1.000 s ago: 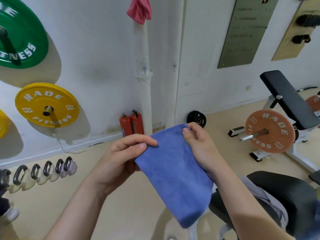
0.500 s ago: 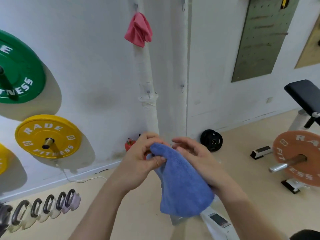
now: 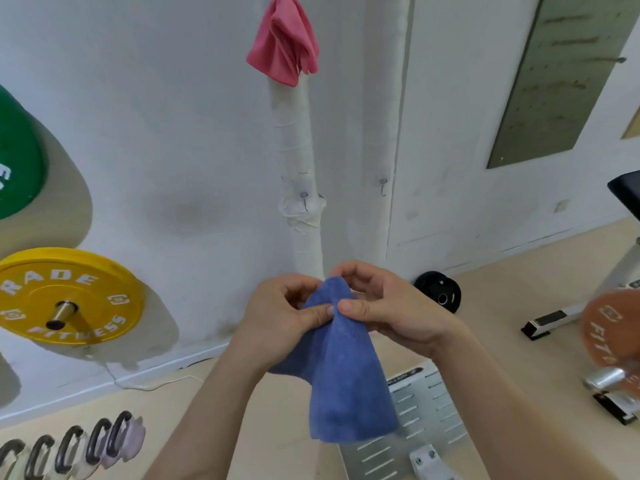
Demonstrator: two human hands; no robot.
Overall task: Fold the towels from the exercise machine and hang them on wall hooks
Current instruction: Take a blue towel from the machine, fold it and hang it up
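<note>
Blue towel (image 3: pixel 346 375) in mid-air near the centre, gathered at its top and hanging loose below. Far behind it, a white wrapped pipe (image 3: pixel 298 150) with a pink towel (image 3: pixel 284 43) draped at the top; a wall hook (image 3: pixel 382 185) just right of the pipe. On the left wall, a yellow plate (image 3: pixel 65 296) and a green plate (image 3: pixel 17 161), the green one cut off by the frame edge. Low left, kettlebells (image 3: pixel 69 448), partly cropped. Far right, an orange plate (image 3: pixel 609 330), blurred and cut off. Beneath the towel, a slotted grey machine panel (image 3: pixel 426 410), partly covered. Left hand (image 3: pixel 277 317) pinching the towel's top, thumb against the fabric; right hand (image 3: pixel 391 313) likewise, fingers curled over. Fingertips behind the cloth hidden.
</note>
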